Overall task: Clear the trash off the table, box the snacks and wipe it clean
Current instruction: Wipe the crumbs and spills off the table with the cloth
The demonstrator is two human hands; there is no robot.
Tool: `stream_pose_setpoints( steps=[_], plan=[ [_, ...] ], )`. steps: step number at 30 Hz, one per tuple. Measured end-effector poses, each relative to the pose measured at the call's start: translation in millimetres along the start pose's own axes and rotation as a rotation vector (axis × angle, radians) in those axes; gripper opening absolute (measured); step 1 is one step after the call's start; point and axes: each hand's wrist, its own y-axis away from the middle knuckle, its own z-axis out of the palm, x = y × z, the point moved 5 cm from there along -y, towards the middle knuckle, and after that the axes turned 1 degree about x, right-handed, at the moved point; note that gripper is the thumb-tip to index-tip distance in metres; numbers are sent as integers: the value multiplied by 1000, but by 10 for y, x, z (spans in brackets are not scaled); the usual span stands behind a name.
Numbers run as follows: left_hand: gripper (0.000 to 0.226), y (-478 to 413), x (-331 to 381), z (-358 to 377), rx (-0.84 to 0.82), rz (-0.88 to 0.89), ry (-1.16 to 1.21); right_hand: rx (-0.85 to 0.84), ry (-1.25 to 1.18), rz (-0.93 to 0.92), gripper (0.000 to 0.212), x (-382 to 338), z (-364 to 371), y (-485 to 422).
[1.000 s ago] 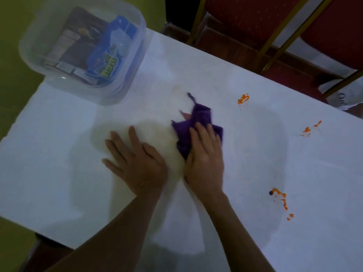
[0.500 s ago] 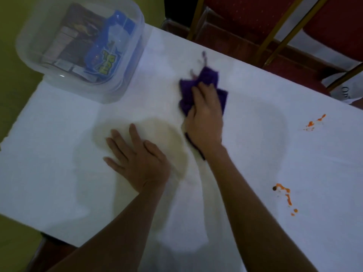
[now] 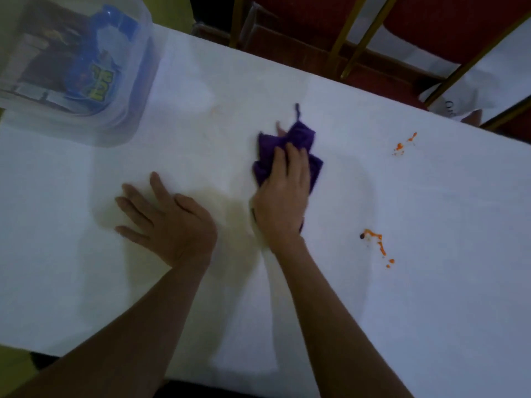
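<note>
My right hand [image 3: 283, 196] lies flat on a crumpled purple cloth [image 3: 298, 139] in the middle of the white table [image 3: 431, 282], pressing it down with straight fingers. To its left, my left hand [image 3: 169, 219] rests palm-down on the table with the fingers spread. Orange smears show on the table: one cluster [image 3: 377, 245] to the right of my right hand, another [image 3: 405, 145] farther back right. A clear plastic box [image 3: 123, 122] with snack packets inside, a blue one [image 3: 94, 76] on top, stands at the table's back left corner.
Red chairs with gold frames [image 3: 353, 33] stand just behind the table's far edge. A white bag [image 3: 454, 101] lies by the far right edge. A faint yellowish damp patch [image 3: 227, 205] shows between my hands.
My right hand has pulled the purple cloth back toward me from near the far edge. The orange smear that was beside the cloth one second ago is gone. My left hand has stayed put.
</note>
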Motion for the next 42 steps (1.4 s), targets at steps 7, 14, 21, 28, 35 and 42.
stream_pose_setpoints(
  steps=[7, 14, 21, 28, 35, 42],
  plan=[
    [52, -21, 3, 2, 4, -1, 52, -207, 38, -180, 49, 341, -551, 1315],
    [54, 361, 205, -58, -233, 351, 159, 121, 106, 630, 49, 2035, -1360, 1269],
    [57, 1681, 1125, -153, -380, 516, 222, -44, 89, 256, 51, 1336, -1027, 968],
    [52, 1808, 1311, -90, -217, 403, 145, 90, 149, 415, 46, 2567, -1492, 1087],
    [55, 1843, 1352, -22, -179, 389, 35, 182, 66, 432, 52, 2408, -1159, -36],
    [54, 1857, 1342, 8, -135, 419, 28, -200, -40, -116, 46, 1888, -1157, 1101]
  ],
)
